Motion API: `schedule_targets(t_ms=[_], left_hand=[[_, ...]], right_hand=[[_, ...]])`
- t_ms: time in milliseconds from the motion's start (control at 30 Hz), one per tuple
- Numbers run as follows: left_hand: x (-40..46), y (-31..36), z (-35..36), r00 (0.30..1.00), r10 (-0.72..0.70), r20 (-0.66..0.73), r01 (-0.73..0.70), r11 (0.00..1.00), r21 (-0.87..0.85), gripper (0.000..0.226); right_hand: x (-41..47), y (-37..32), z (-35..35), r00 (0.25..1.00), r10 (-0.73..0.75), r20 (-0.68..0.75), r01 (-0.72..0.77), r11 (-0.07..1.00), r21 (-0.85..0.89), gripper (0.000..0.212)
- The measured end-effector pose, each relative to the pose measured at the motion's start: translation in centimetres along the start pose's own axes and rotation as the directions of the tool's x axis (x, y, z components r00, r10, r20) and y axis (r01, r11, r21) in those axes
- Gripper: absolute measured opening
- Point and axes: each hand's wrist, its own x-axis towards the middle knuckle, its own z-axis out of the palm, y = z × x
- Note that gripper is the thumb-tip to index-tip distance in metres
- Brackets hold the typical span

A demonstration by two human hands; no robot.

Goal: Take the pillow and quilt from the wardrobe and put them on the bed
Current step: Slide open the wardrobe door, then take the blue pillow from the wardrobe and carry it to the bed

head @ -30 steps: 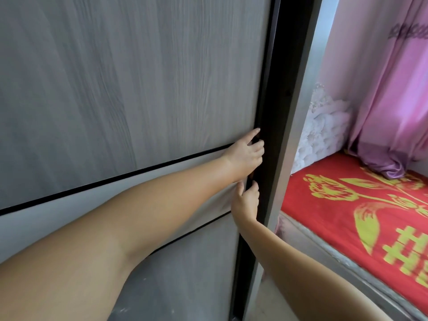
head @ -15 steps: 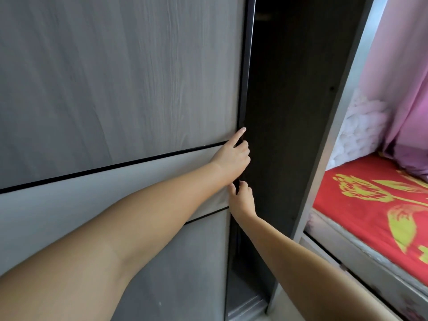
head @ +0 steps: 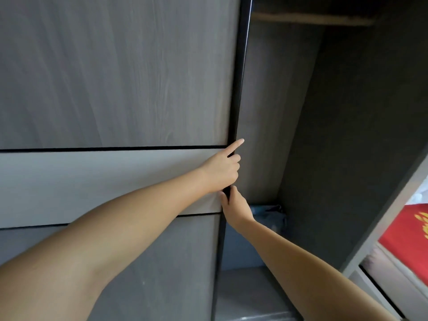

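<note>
A grey wood-grain sliding wardrobe door (head: 115, 89) with a pale band fills the left of the view. My left hand (head: 222, 170) grips its black right edge, index finger pointing up along it. My right hand (head: 236, 205) holds the same edge just below. The wardrobe's dark inside (head: 335, 135) stands open to the right. A blue-grey fabric bundle (head: 268, 216) lies low inside, partly hidden by my right arm; I cannot tell whether it is the pillow or the quilt. The bed (head: 407, 237), with a red and yellow cover, shows at the right edge.
A shelf (head: 310, 18) crosses the top of the open compartment. The wardrobe's grey side panel (head: 382, 223) stands between the opening and the bed. A lower shelf or floor (head: 250, 290) lies at the bottom of the compartment.
The sliding door has moved left with both hands on its edge, widening the gap from a thin slit to a broad opening. The inside and the fabric bundle have come into view.
</note>
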Motion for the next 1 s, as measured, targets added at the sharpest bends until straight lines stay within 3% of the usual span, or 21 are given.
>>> schedule_targets(t_ms=[333,633,733,867,1000], left_hand=[[-6.9,0.2,3.2,0.935,-0.109,0.337,0.116,0.993,-0.002,0.025],[-12.7,-1.2,5.9,0.884,-0.159,0.44,0.167,0.986,0.019,0.028],[-14.1,-1.7,6.3,0.856,-0.214,0.47,0.31,0.941,-0.136,0.025],[-15.2,-1.8,6.6,0.864,-0.15,0.481,0.166,0.986,0.009,0.022],[-14.6,-2.1,6.7,0.846,-0.126,0.518,0.146,0.989,0.002,0.02]], right_hand=[[0.3,-5.7,5.5,0.967,-0.157,0.203,0.183,0.976,-0.118,0.029],[-0.5,-10.0,10.1,0.936,-0.268,0.228,0.288,0.956,-0.057,0.028],[-0.7,-11.2,11.2,0.924,-0.288,0.253,0.307,0.951,-0.04,0.031],[-0.7,-12.1,12.4,0.915,-0.299,0.271,0.318,0.948,-0.028,0.031],[-0.6,-12.0,12.2,0.903,-0.321,0.286,0.346,0.937,-0.04,0.034]])
